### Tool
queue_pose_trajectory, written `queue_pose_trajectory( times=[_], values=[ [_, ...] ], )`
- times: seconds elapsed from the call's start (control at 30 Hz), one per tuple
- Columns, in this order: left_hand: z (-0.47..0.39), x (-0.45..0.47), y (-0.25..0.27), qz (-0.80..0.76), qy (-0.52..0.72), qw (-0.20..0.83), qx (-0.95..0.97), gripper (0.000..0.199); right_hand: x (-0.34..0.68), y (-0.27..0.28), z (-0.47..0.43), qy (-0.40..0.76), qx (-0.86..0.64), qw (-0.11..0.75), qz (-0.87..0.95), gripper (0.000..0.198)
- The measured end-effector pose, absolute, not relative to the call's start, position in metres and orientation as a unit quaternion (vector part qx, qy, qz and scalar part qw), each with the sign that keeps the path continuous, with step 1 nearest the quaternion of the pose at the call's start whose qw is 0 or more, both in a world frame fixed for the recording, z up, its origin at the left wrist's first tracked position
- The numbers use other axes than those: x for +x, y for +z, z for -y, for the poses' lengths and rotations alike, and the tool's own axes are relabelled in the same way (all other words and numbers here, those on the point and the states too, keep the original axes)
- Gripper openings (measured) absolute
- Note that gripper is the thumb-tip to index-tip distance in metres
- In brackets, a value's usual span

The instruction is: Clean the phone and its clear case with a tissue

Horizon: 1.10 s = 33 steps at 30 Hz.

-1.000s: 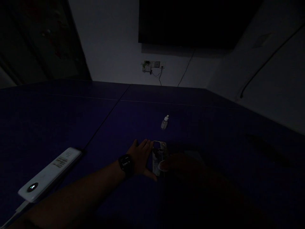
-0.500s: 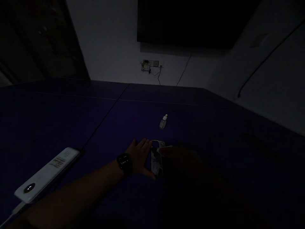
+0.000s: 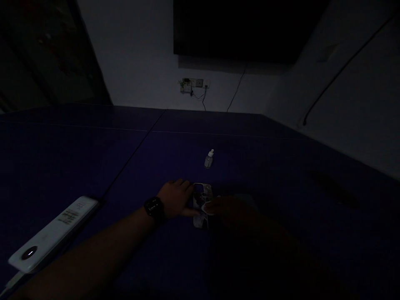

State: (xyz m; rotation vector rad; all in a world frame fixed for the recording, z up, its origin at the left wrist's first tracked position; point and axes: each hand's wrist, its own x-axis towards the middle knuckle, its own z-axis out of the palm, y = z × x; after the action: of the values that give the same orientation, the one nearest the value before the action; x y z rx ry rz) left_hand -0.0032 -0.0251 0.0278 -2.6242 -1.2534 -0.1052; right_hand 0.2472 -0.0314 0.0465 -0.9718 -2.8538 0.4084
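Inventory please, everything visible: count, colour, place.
Phone case: 1, grey, lower centre
Pad: 1, white, over case
Dropper bottle: 1, clear/white, beyond case
Power bank: 1, white, lower left
Cable: 1, white, at power bank
Unclear flat item: 1, greyish, right of case
Surface: 1, blue-purple, foreground
Wall screen: 1, black, top
Outlets: several, pale, below screen
Wall cables: several, dark, back/right
Panel: 1, dark, upper left
Smartwatch: 1, black, on wrist
Left hand: 1, bare, at case's left
Right hand: 1, bare, on pad
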Motion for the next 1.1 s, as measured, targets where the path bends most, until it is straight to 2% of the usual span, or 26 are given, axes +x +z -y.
queue_pose_trajectory(
  times=[0.07, 0.1, 0.7, 0.93, 1.1],
  values=[
    [0.022, -0.002, 0.030, 0.439, -0.046, 0.138, -0.887, 0.041, 0.247, 0.047, 0.032, 0.141, -0.328, 0.053, 0.933, 0.050],
    [0.022, -0.001, 0.030, 0.443, -0.050, 0.148, -0.883, 0.035, 0.247, 0.048, 0.033, 0.141, -0.331, 0.056, 0.931, 0.049],
    [0.035, 0.020, 0.009, 0.487, -0.012, 0.152, -0.860, 0.048, 0.237, 0.036, 0.024, 0.149, -0.283, 0.079, 0.944, 0.060],
    [0.035, 0.020, 0.011, 0.487, 0.004, 0.149, -0.860, 0.046, 0.256, 0.044, 0.021, 0.118, -0.311, 0.053, 0.942, 0.047],
    [0.033, 0.018, 0.008, 0.487, 0.002, 0.139, -0.862, 0.046, 0.247, 0.036, 0.015, 0.108, -0.330, 0.060, 0.936, 0.053]
  ],
)
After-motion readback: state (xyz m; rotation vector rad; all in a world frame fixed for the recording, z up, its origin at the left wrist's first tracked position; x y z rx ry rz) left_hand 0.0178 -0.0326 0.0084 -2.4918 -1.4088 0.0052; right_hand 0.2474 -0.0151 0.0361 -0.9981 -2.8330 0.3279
